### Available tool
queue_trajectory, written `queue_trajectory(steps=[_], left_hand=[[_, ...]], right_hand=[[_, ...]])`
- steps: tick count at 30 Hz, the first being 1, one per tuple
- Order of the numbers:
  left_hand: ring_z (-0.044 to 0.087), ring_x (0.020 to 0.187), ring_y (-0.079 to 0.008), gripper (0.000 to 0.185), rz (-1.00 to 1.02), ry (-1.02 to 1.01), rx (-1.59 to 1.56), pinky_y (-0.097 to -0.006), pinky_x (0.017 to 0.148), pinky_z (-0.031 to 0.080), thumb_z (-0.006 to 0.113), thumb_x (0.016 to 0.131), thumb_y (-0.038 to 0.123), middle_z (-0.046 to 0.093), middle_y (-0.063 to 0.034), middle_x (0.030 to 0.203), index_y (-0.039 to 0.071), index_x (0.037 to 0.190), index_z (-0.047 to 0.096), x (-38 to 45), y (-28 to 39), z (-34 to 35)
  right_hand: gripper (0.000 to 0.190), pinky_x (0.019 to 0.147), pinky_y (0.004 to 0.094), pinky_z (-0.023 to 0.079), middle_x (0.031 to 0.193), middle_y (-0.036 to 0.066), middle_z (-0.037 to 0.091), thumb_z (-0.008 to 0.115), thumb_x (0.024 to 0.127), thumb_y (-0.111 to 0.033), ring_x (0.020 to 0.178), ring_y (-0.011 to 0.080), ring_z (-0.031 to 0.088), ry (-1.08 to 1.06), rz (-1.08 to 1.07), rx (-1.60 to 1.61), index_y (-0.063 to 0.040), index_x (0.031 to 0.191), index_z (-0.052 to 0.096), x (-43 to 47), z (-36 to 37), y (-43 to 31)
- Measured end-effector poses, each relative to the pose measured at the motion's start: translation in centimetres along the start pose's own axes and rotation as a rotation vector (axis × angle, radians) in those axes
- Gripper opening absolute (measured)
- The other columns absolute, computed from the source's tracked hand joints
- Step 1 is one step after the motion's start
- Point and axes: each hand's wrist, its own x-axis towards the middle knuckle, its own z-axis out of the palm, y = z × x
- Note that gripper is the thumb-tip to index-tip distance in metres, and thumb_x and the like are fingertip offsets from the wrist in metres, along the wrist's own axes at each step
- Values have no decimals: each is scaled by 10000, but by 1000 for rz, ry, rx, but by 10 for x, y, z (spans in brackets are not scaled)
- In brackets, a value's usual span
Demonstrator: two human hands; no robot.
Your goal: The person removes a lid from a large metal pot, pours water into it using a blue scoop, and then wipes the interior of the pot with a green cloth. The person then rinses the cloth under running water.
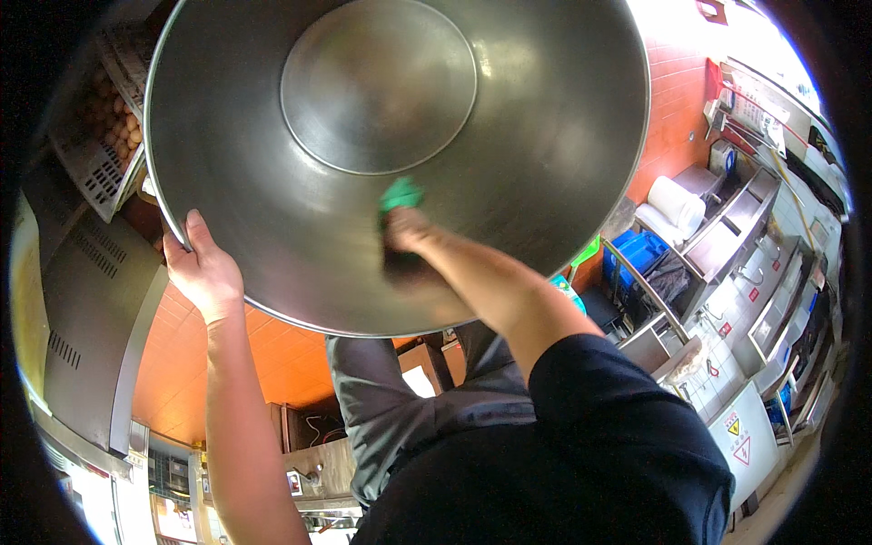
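A large, round, dull-grey metal basin (538, 157) with a circular ridge around its flat centre fills the upper part of the view. My left hand (206, 276) grips its rim at the lower left, thumb over the inner side. In my right hand (407, 230) is a green scouring pad or cloth (402, 193), partly covered by the fingers. The pad is at the sloping inner wall, just below the circular ridge. The right hand is blurred, and its reflection shows in the metal beneath it.
Beyond the basin's left rim stands a plastic crate (109, 170) of eggs, above a steel cabinet (102, 300). Orange tiles (184, 354) cover the floor. On the right are steel sinks (729, 225), a blue bin (637, 255), a white bucket (676, 204) and an electrical box (742, 436) with warning signs.
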Motion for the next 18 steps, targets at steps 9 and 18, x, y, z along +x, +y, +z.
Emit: queue_trajectory(steps=[9, 18], left_hand=[[571, 749, -145, 328, -37, -16, -98, -298, 734, 478, 568, 1016, 302, 641, -65, 857, -23, 1034, 608, 0, 0, -2], [550, 767, -91, 314, 33, -16, -218, -249, 717, 456, 570, 1020, 305, 639, -19, 847, -5, 1062, 593, -3, 1, -1]], right_hand=[[266, 871, 426, 531, 1103, 181, 697, 500, 938, -138, 1028, 332, 669, -138, 592, 360, -41, 1028, 731, -39, -29, 119], [238, 832, 377, 548, 1080, 158, 706, 544, 933, -145, 1018, 276, 673, -192, 541, 31, -67, 1043, 739, 21, 11, 144]])
